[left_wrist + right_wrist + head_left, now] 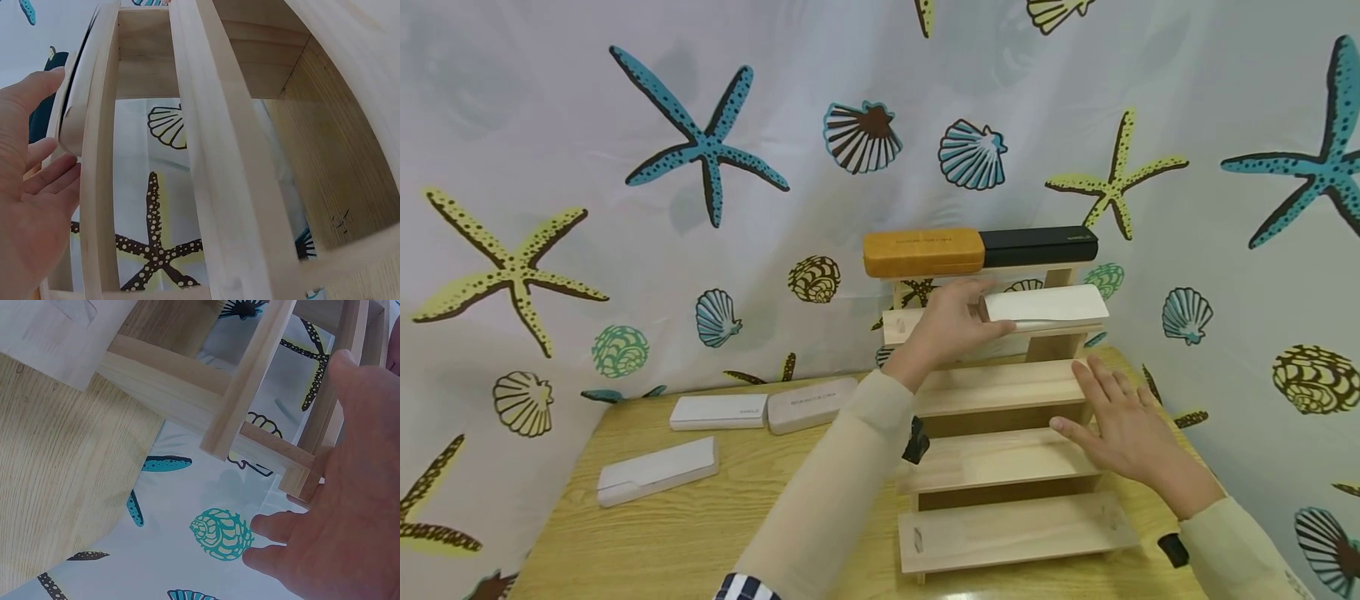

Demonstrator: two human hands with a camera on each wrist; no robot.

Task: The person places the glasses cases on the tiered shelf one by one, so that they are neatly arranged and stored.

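A tiered wooden rack (1000, 390) stands on the table. On its second tier from the top lies a white case (1047, 306). My left hand (951, 325) grips the left end of this case, thumb at the front. In the left wrist view, the hand (28, 206) is bent round the end of the case (78, 119). My right hand (1123, 425) is spread at the rack's right side, fingers extended. The right wrist view has that hand (350, 506) beside the rack's wooden end (300, 478); whether it touches is unclear.
An orange case (923, 252) and a black case (1037, 247) sit end to end on the top tier. Left of the rack, two white cases (718, 412) (658, 472) and a pale beige case (811, 405) lie on the table (700, 542). A patterned curtain (775, 217) hangs behind.
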